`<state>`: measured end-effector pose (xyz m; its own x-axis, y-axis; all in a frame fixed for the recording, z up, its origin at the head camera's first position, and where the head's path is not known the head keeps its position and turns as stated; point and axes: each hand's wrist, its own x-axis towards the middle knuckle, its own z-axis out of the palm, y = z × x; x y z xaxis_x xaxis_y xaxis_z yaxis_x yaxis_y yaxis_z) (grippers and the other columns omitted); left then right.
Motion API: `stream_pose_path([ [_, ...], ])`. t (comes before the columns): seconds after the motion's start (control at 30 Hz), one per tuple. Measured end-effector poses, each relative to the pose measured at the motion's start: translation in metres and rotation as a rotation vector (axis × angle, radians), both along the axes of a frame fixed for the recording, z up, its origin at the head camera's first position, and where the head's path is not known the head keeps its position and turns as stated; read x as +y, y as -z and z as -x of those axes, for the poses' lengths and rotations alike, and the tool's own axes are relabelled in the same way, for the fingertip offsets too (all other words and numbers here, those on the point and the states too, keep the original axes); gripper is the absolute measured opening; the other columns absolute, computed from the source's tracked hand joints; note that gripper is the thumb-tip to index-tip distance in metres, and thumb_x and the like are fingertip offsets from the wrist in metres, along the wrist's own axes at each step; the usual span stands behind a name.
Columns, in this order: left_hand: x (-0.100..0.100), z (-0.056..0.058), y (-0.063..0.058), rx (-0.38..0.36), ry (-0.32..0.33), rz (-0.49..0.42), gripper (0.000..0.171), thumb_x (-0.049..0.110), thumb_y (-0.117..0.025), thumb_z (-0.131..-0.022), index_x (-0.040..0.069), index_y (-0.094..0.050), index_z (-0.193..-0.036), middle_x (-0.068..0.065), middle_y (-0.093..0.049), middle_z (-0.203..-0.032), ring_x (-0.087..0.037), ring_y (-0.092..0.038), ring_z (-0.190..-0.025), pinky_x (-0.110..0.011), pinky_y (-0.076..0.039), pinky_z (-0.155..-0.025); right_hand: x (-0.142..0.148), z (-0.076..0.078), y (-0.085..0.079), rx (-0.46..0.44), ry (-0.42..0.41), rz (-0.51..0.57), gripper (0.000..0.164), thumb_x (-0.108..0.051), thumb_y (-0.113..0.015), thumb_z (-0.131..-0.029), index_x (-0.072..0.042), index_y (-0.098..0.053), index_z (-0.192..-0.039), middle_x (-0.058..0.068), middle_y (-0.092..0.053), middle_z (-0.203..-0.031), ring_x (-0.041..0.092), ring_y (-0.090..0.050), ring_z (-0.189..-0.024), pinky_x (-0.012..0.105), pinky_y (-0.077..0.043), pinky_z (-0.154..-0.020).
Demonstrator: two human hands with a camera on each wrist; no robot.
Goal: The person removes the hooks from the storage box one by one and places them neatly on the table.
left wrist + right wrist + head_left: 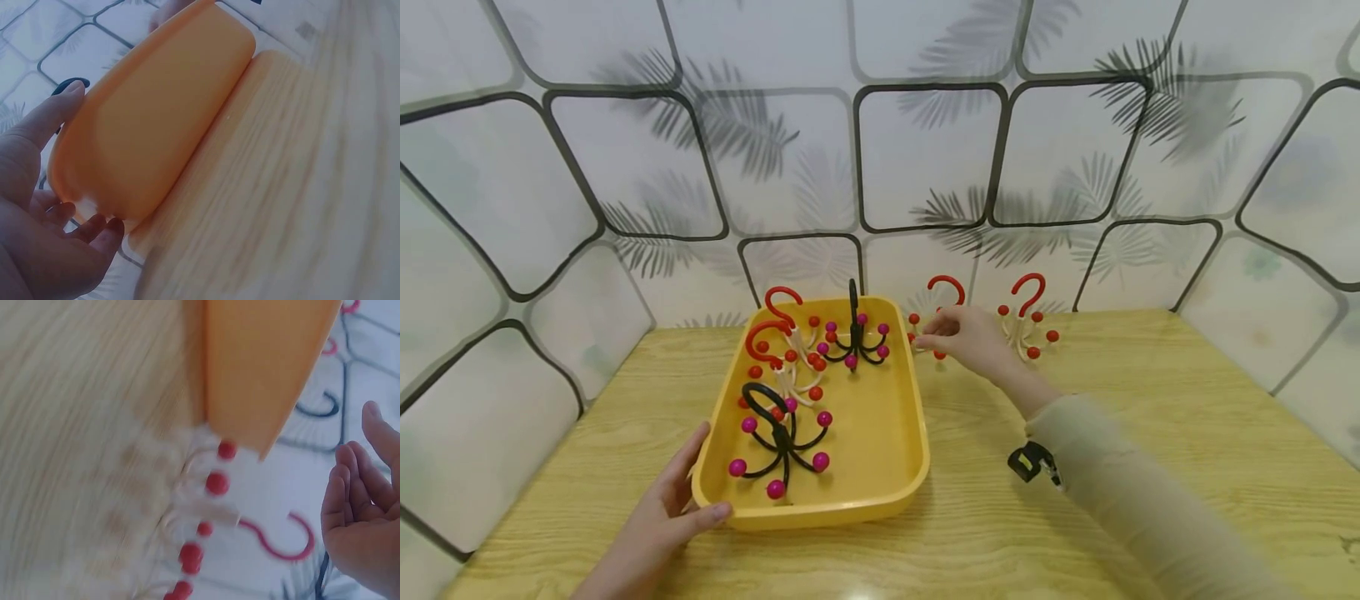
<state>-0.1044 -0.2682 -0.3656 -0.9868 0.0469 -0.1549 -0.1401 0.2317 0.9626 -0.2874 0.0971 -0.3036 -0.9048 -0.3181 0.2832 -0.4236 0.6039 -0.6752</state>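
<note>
My left hand point(658, 512) grips the near left corner of a yellow tray point(876, 442), thumb over the rim and fingers against the outer wall. Past the tray's far right side, my right hand point(973, 342) hovers with bent fingers and nothing held. Close behind it stands a cream multi-arm hanger point(206, 514) with a red hook and red ball tips, partly hidden by the hand in the head view. Inside the tray are two black hangers with pink balls, one near point(782, 440) and one far point(856, 335), plus two cream-and-red hangers point(795, 337) along the left side.
Another cream-and-red hanger point(1021, 329) stands on the wood-grain table point(1150, 433) at the right, near the back wall. The patterned wall point(932, 158) rises behind the table. A small black device point(1030, 461) is strapped at the right wrist.
</note>
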Motion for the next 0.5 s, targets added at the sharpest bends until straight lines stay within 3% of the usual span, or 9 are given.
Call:
stream_pose_path([
  [0.23,0.0,-0.001,-0.001,-0.011,-0.006,-0.002,0.094,0.017,-0.068,-0.09,0.024,0.0,-0.155,-0.013,0.0,-0.159,-0.038,-0.022,-0.138,-0.035,-0.036,-0.1,-0.045,-0.022,-0.002,-0.145,-0.193,0.188,0.023,-0.024,-0.078,-0.081,-0.008,-0.071,-0.095,0.0,-0.068,-0.086,0.017,-0.061,-0.079,0.031,-0.05,-0.071],
  [0.37,0.001,-0.001,-0.002,-0.009,-0.003,-0.006,0.095,0.017,-0.068,-0.09,0.022,0.0,-0.155,-0.014,0.0,-0.159,-0.038,-0.021,-0.139,-0.042,-0.03,-0.104,-0.063,-0.034,-0.005,-0.2,-0.311,0.232,0.024,-0.021,-0.077,-0.081,-0.007,-0.071,-0.099,0.001,-0.069,-0.09,0.018,-0.063,-0.081,0.031,-0.052,-0.073],
  [0.5,0.0,-0.001,-0.001,0.011,0.006,-0.02,0.094,0.016,-0.068,-0.09,0.022,0.0,-0.155,-0.014,0.001,-0.159,-0.037,-0.021,-0.138,-0.028,-0.035,-0.099,-0.077,-0.045,-0.009,-0.223,-0.4,0.231,0.028,-0.019,-0.077,-0.081,-0.008,-0.069,-0.105,0.002,-0.068,-0.098,0.016,-0.064,-0.085,0.03,-0.052,-0.076],
])
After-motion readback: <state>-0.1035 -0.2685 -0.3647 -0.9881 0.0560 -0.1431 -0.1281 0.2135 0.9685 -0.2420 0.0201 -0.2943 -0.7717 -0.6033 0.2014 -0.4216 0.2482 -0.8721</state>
